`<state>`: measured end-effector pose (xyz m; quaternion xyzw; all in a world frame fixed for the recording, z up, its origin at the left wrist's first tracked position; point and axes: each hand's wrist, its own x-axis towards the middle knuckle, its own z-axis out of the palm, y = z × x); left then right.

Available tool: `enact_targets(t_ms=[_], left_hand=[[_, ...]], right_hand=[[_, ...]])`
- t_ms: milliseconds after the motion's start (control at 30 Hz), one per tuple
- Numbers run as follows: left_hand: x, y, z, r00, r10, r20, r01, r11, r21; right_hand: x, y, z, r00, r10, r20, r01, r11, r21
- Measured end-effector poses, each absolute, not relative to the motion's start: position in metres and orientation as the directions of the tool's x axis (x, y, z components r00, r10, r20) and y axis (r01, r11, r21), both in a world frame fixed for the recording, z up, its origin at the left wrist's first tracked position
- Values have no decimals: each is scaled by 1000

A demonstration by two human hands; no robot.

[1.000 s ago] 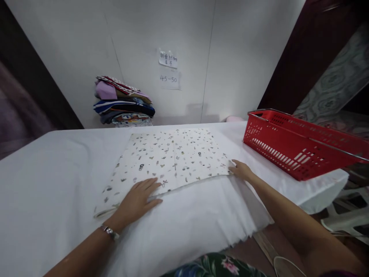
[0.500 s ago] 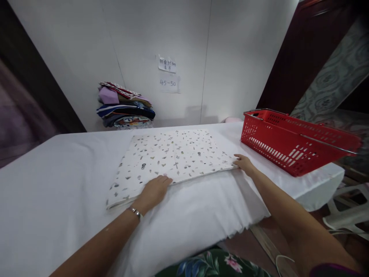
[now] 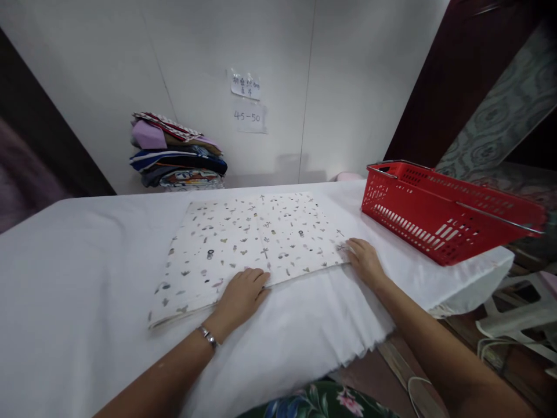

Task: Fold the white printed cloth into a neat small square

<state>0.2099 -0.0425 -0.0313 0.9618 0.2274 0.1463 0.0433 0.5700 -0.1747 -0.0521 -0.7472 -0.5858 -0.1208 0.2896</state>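
the patterned cloth [image 3: 278, 232] looks largely folded, lying just beyond the left hand [image 3: 242, 297] and right hand [image 3: 364, 260]; its layers beside the left wrist look uneven. the left lies open on the near edge; the right touches a corner, grip unclear.

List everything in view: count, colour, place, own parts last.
Covered table: one, white, centre
Printed cloth: one, white, folded on table
Basket: one, red, on table, right
Fabric pile: one, multicoloured, far left
Paper signs: two, white, on wall
Unclear object: one, pink, far side
Plastic furniture: count unclear, white, lower right
Dark panels: two, brown, left and right
Floral garment: one, green, bottom
Bracelet: one, silver, left wrist
Left hand: one, bare, cloth's near edge
Right hand: one, bare, cloth's near right corner
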Motion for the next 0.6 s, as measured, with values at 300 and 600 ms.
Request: enact_targets(t_ms=[300, 600], left_hand=[[240, -43, -34, 825, 501, 261, 445, -861, 246], [242, -42, -39, 786, 554, 275, 477, -826, 302]], right_hand=[[520, -153, -30, -268, 885, 380, 894, 375, -244], [494, -135, -29, -273, 879, 392, 897, 379, -225]])
